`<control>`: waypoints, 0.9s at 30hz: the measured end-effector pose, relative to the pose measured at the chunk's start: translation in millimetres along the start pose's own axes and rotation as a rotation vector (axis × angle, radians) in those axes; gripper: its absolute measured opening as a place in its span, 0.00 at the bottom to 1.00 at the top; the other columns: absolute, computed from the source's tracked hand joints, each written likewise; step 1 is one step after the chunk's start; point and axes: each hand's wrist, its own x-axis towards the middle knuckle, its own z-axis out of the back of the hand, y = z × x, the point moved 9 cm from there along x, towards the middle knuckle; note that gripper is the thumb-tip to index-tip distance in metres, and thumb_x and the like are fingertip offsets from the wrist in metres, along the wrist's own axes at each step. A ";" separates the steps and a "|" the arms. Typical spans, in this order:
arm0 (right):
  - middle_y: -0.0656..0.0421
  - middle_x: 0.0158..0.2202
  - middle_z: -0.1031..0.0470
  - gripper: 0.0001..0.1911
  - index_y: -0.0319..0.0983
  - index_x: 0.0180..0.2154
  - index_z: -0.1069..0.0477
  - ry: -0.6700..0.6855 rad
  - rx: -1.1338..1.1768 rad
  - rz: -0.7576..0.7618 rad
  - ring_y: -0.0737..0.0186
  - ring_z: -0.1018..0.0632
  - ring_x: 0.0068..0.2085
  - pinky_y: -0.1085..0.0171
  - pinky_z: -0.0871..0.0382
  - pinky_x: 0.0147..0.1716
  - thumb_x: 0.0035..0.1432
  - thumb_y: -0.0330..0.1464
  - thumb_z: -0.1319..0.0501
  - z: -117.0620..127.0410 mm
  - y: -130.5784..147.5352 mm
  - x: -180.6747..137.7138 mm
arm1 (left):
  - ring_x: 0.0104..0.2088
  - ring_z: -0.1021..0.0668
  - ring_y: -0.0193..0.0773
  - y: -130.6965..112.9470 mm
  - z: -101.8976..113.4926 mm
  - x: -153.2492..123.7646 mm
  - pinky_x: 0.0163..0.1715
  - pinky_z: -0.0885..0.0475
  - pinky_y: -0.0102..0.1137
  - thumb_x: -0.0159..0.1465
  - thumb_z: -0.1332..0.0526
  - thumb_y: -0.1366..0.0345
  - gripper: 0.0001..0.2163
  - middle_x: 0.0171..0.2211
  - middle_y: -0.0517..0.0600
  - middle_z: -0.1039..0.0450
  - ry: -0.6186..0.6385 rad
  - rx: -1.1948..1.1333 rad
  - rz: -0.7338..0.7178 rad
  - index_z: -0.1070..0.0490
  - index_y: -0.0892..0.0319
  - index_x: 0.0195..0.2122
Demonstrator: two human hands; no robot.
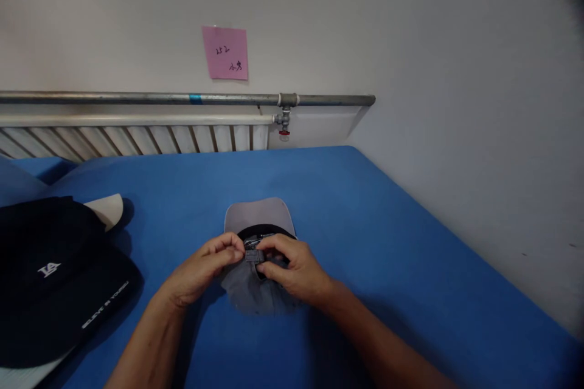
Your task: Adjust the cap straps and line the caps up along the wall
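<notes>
A grey baseball cap [260, 292] lies on the blue surface in front of me, its brim [258, 215] pointing away toward the wall. Its back adjustment strap [253, 256] is raised between my two hands. My left hand [205, 264] pinches the strap's left end between thumb and fingers. From the right, my right hand [294, 267] grips the other side of the strap with thumb and forefinger. Part of the cap's dark inner band [269, 230] shows beyond the fingers. The exact fastening of the strap is too small to make out.
A black cap with white lettering [59, 292] rests at the left, a cream brim [107, 209] sticking out behind it. The blue-covered surface [182, 194] meets walls at the back and right. Along the back run a radiator [159, 137], a metal pipe [137, 98] and a valve [285, 121].
</notes>
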 end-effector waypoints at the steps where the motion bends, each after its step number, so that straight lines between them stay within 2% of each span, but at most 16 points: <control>1: 0.62 0.36 0.25 0.12 0.43 0.40 0.27 -0.007 0.002 0.004 0.67 0.26 0.36 0.66 0.33 0.37 0.51 0.26 0.37 0.5 -0.1 -0.1 | 0.23 0.42 0.30 -1.2 -1.3 -0.2 0.24 0.49 0.27 0.57 0.37 0.60 0.07 0.22 0.42 0.41 0.004 0.012 -0.001 0.31 0.58 0.29; 10: 0.61 0.35 0.26 0.10 0.41 0.39 0.28 0.068 -0.068 0.061 0.65 0.26 0.37 0.65 0.33 0.40 0.52 0.26 0.37 -3.3 13.1 -1.0 | 0.24 0.38 0.31 -0.5 -11.2 0.1 0.26 0.46 0.27 0.55 0.33 0.58 0.11 0.23 0.43 0.38 0.028 -0.016 0.032 0.31 0.59 0.26; 14: 0.61 0.34 0.27 0.10 0.41 0.40 0.28 0.081 -0.087 0.107 0.65 0.27 0.36 0.65 0.32 0.38 0.53 0.30 0.35 -3.9 17.6 -2.4 | 0.25 0.36 0.30 -1.4 -12.6 -0.3 0.26 0.43 0.26 0.54 0.32 0.57 0.13 0.23 0.44 0.36 0.031 -0.022 0.035 0.31 0.61 0.25; 27: 0.57 0.35 0.25 0.08 0.39 0.40 0.28 -0.021 -0.202 0.255 0.62 0.25 0.37 0.63 0.31 0.39 0.56 0.29 0.38 -1.6 25.8 -3.7 | 0.23 0.39 0.29 3.2 -14.6 1.5 0.25 0.45 0.26 0.54 0.33 0.58 0.13 0.21 0.42 0.38 0.039 -0.080 0.049 0.34 0.61 0.25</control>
